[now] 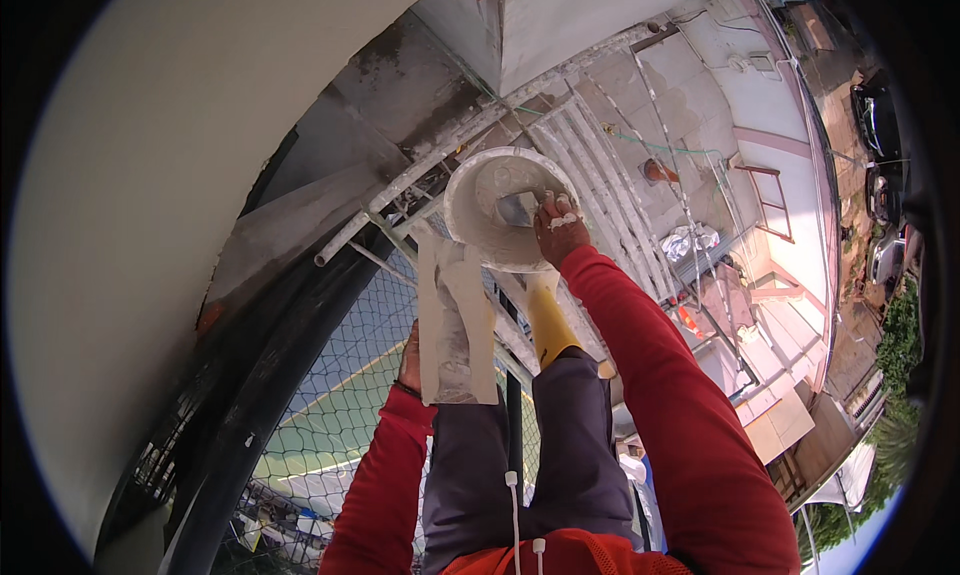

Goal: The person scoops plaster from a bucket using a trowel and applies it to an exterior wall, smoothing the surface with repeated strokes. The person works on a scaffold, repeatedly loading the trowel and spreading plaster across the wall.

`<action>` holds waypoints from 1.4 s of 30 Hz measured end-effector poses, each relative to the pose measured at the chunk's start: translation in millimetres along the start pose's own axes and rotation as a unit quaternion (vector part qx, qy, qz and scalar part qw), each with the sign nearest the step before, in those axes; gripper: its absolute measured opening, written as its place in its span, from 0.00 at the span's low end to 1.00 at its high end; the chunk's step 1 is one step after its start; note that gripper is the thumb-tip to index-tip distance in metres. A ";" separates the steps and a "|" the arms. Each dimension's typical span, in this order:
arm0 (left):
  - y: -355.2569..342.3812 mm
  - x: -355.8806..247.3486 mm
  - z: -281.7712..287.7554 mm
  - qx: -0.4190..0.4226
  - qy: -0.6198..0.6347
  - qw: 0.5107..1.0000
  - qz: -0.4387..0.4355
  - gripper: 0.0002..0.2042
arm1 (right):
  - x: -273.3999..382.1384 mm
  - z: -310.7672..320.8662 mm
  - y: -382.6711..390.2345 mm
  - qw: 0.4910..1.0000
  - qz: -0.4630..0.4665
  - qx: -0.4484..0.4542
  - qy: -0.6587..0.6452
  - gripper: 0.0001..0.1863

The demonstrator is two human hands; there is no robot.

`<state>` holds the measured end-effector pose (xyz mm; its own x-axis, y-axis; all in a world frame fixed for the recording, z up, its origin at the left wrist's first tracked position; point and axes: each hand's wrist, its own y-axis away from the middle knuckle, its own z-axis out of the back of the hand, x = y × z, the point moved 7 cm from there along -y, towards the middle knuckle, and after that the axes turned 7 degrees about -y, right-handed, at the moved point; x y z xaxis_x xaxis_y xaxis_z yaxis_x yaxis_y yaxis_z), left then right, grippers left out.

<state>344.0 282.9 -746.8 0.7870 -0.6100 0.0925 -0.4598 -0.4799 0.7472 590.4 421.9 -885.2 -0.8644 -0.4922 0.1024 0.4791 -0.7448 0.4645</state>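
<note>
My right hand (560, 227), caked with white paste at the knuckles, grips a scraper whose metal blade (517, 207) is inside a round pale bucket (470, 190) coated with the same material; the handle is hidden by my fingers. My left hand (410, 353) holds a flat rectangular plastering board (455, 325), smeared with grey-white paste, upright in front of me, just below and left of the bucket. Most of that hand is hidden behind the board. The bucket sits on splattered slatted scaffold planks (610, 205).
I stand high on scaffolding with metal tubes (340, 235), a yellow boot (550, 325) below. A pale wall (130, 175) curves along the left. Black railing and netting (330, 365) overlook a green court. A lower paved area holds an orange bucket (660, 175); cars (880, 195) stand far right.
</note>
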 end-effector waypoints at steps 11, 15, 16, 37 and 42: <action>-31.1 0.5 38.1 0.055 0.061 0.995 0.053 0.29 | 0.5 -39.9 -22.6 0.967 -0.038 0.243 -0.063 0.21; -38.5 4.8 37.2 0.005 0.045 0.998 0.042 0.29 | -4.5 -38.6 -1.2 0.994 -0.068 0.077 -0.045 0.18; -41.3 5.9 34.2 0.028 0.037 0.998 0.040 0.29 | -2.6 -51.1 -4.4 0.993 -0.054 0.097 -0.050 0.19; -116.4 67.4 100.2 -0.133 -0.051 0.985 0.102 0.28 | 66.2 35.1 170.9 0.818 -0.224 -0.036 -0.529 0.24; -127.5 54.3 73.7 -0.036 0.050 0.991 0.115 0.28 | 45.5 16.5 236.2 0.823 -0.280 0.047 -0.491 0.22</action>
<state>415.0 264.5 -885.6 0.7033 -0.6310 0.3275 -0.6040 -0.2873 0.7434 661.8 231.0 -756.3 -0.6740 0.5532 0.4896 -0.0105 -0.6699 0.7424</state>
